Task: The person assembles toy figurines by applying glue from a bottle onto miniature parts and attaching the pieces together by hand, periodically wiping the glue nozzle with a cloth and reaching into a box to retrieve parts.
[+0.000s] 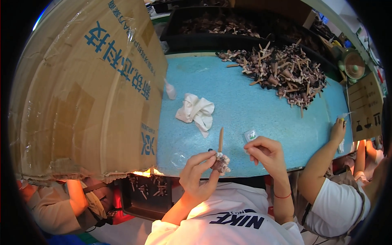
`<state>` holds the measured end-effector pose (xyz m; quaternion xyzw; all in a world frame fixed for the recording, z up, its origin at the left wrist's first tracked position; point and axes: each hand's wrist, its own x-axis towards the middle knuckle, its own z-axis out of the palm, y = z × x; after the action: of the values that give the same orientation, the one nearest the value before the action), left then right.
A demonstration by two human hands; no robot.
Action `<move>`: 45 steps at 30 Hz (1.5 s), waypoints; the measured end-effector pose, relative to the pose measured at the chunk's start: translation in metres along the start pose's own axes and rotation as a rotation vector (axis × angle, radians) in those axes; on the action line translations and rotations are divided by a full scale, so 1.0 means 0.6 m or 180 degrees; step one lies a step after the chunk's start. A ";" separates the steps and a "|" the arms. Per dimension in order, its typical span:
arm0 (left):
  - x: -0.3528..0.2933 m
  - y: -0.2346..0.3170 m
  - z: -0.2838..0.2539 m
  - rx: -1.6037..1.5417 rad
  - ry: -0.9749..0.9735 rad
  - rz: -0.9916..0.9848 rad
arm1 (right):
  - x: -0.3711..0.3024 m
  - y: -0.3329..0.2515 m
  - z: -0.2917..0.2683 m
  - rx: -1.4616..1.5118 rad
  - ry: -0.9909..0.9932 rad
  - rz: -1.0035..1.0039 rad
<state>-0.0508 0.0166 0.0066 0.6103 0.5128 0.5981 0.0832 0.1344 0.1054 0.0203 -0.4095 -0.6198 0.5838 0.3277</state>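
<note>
My left hand (197, 174) is closed on a small figurine (221, 164) with a purplish-brown body and pale parts. A flat brown blade-like stick points up from the figurine, and a small black piece shows by my fingertips. To the right, my right hand (268, 156) is held in a pinch with the fingers curled; whatever is between its fingertips is too small to make out. Just beyond those fingertips a small clear plastic box (250, 135) rests on the blue tabletop (228, 102).
A crumpled white cloth (197, 112) and a white squeeze bottle (170, 90) lie beside a tall cardboard box (90, 94) on the left. Figurines are heaped (286, 71) at the far right, before black bins (216, 41). Another person's hand (338, 130) works at the right.
</note>
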 end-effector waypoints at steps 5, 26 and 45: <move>-0.002 0.007 0.014 -0.0274 -0.0071 -0.0188 | -0.043 -0.020 -0.010 0.1148 -0.0003 -0.0081; 0.009 0.019 0.045 0.0338 -0.0202 0.0337 | -0.062 -0.062 0.021 0.2142 -0.0181 0.0085; 0.021 0.013 0.045 0.0234 -0.0331 0.0647 | -0.044 -0.040 0.018 0.2482 -0.0145 0.0561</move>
<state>-0.0277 0.0359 0.0133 0.6920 0.4648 0.5518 0.0263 0.1335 0.0772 0.0447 -0.2929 -0.3215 0.8100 0.3933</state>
